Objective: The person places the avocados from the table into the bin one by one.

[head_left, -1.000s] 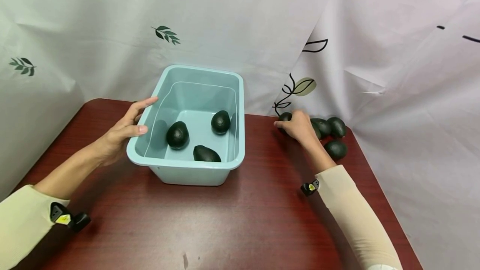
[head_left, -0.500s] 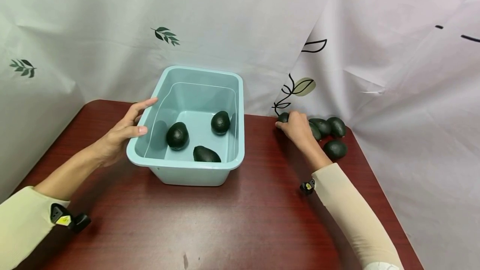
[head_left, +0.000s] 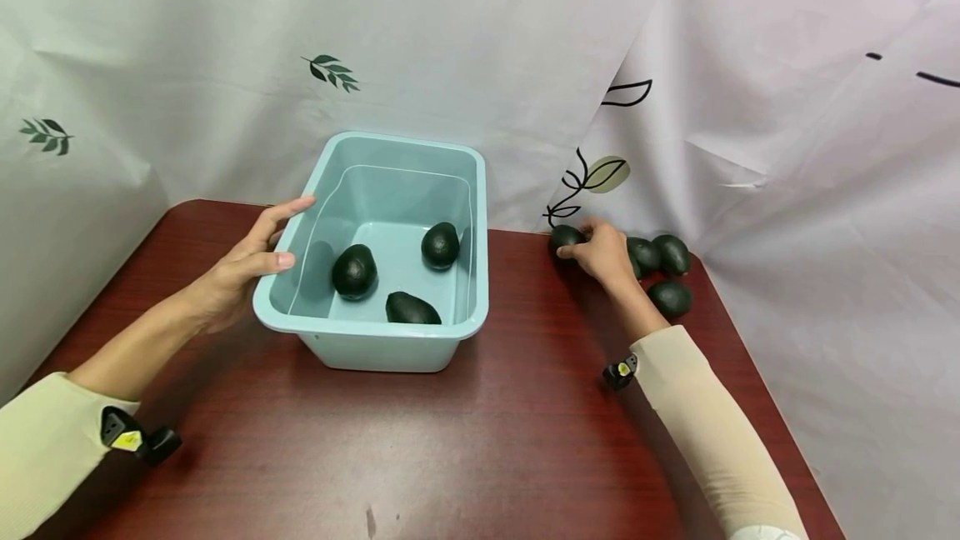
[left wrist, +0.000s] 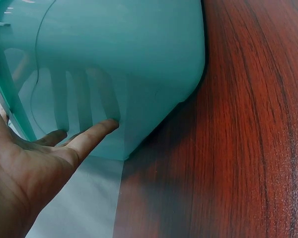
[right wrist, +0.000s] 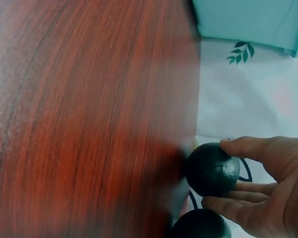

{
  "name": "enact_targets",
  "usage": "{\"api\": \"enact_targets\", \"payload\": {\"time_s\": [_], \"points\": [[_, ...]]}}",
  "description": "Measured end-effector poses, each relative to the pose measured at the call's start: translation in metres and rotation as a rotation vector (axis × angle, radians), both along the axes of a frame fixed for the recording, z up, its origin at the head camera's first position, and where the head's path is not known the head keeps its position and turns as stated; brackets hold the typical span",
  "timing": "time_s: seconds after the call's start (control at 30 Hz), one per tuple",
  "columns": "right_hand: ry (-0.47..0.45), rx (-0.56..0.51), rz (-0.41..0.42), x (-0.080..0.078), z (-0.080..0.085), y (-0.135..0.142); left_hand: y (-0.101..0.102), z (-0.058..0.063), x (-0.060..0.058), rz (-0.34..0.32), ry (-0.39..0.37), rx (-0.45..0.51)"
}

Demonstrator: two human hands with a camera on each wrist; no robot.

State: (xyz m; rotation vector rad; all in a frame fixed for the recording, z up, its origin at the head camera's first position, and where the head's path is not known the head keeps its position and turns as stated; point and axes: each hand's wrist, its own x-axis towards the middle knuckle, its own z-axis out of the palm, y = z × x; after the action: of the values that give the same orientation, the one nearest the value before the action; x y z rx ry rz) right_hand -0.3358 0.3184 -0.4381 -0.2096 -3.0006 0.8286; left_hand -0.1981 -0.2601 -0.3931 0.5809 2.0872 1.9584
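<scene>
The tub (head_left: 378, 350) stands on the tabletop (head_left: 495, 440), and the avocado (head_left: 566, 242) in my right grip (head_left: 604, 252) is well apart from it, on the tub's right, near the cloth (head_left: 450, 48). My thumb and fingers are narrowed on that avocado; the right wrist view shows them bearing on opposite sides of it, where the head view gives me mostly the back of my hand. I cannot tell whether it is clear of the tabletop. Farther right of the tub, at least three loose avocados (head_left: 670, 298) lie close together. My left grip (head_left: 234, 275) is spread wide at the tub's left side, thumb at the rim; the left wrist view alone shows straight fingers touching the outer wall. Only from the head view do I see three avocados (head_left: 355, 272) inside the tub, on its bottom.
</scene>
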Motion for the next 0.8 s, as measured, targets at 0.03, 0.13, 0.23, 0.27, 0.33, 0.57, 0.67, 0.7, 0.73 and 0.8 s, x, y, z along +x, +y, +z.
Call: {"api": "enact_targets", "payload": {"time_s": [0.03,0.13,0.23,0.27,0.33,0.57,0.67,0.7,0.73,0.8], "points": [[-0.014,-0.003,-0.01,-0.001,-0.001,0.001,0.0,0.0,0.0,0.001,0.001,-0.003],[-0.049,-0.006,-0.026,-0.004,-0.003,0.004,-0.001,0.0,0.0,0.003,0.003,-0.009],[-0.062,-0.02,-0.029,-0.007,-0.005,0.006,-0.001,0.0,0.001,0.008,0.008,-0.014],[-0.061,-0.025,-0.027,-0.007,-0.005,0.006,-0.001,0.0,0.001,0.01,0.008,-0.013],[-0.055,-0.03,-0.03,-0.005,-0.003,0.003,0.0,0.0,0.001,0.009,0.006,-0.012],[-0.061,-0.064,-0.053,0.028,0.028,-0.02,0.001,0.001,0.001,-0.006,0.004,0.004],[-0.052,-0.107,-0.05,0.045,0.044,-0.03,0.001,0.001,0.001,-0.012,-0.001,0.015],[-0.049,-0.119,-0.045,0.05,0.049,-0.033,0.001,0.001,0.001,-0.013,-0.002,0.017],[-0.048,-0.137,-0.04,0.055,0.054,-0.036,0.001,0.001,0.001,-0.013,0.0,0.016],[-0.044,-0.162,-0.037,0.058,0.056,-0.037,0.001,0.001,0.001,-0.014,0.002,0.015]]}}
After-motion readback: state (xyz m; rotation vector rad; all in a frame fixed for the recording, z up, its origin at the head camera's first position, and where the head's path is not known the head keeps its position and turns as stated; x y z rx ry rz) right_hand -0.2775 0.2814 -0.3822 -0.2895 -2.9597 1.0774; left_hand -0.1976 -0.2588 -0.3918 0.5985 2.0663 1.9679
